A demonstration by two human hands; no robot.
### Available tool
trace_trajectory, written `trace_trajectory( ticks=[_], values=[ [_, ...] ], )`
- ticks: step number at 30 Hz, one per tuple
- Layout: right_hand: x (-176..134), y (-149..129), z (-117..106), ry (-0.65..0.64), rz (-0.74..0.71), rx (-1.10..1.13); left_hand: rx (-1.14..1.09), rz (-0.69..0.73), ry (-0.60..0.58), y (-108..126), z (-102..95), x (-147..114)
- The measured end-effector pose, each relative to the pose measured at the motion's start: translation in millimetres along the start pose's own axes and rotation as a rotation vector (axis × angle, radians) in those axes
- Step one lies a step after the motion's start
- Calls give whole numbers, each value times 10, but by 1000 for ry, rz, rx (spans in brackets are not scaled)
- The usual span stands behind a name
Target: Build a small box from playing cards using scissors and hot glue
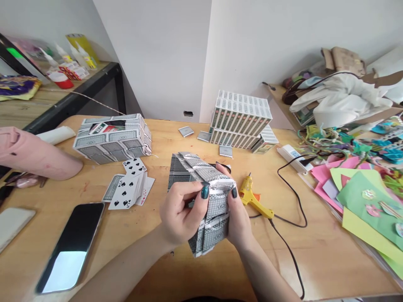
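A box made of grey-backed playing cards [217, 205] is held tilted above the table in front of me. My right hand [241, 220] grips its right side, thumb on the near face. With thumb and forefinger pressed together, my left hand [185, 209] pinches at the box's top edge; whether a card edge or something smaller lies in the pinch is hidden. Left of the box is a loose pile of playing cards [127, 191], some face up. A yellow glue gun [253, 197] lies just beyond my right hand.
Behind stand a finished-looking card-covered box [113, 140], stacked card packs [239, 119] and a few single cards [203, 136]. A phone [74, 245] lies front left, near a pink roll [40, 155]. The glue gun's cord [294, 188] loops right toward a power strip [294, 158] and coloured paper [368, 205].
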State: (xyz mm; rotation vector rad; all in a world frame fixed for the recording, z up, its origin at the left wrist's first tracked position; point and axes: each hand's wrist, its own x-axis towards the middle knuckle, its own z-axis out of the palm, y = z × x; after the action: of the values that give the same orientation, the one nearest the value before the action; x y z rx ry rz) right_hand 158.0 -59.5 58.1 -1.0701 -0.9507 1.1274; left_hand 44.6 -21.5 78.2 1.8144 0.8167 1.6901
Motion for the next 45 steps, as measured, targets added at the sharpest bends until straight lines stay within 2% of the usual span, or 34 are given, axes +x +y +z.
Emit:
trace_trajectory(
  ticks=[7, 12, 18, 20, 26, 31, 36, 38, 41, 43, 45],
  values=[
    [-4, -49, 3, 9, 6, 20, 80, 6, -11, 36, -26, 8],
    [-11, -42, -9, 14, 2, -65, 131, 43, -4, 7, -46, -17],
    [-9, -4, -4, 17, -5, -1, -102, -47, -98, 4, -52, 20],
    [-7, 0, -3, 25, -4, 40, -119, -81, -110, 31, -41, 53],
    [-25, -38, -10, 3, 10, 87, 43, -73, -70, 134, -19, 110],
    [-34, -54, -18, 12, -3, 33, 128, -92, -99, 175, -53, 57],
    [-30, -29, -22, 13, 3, 24, 178, -43, -125, 178, -84, 52],
    [-33, -3, -23, 61, -35, 12, 180, -16, -164, 176, -84, 76],
    [-43, 69, -41, 211, -96, -73, 182, 14, -297, 160, -65, 100],
    [-48, 140, -74, 306, -94, -128, 192, 42, -404, 129, -43, 88],
    [-47, 216, -124, 338, -48, -145, 202, 78, -483, 84, -24, 49]
  ],
)
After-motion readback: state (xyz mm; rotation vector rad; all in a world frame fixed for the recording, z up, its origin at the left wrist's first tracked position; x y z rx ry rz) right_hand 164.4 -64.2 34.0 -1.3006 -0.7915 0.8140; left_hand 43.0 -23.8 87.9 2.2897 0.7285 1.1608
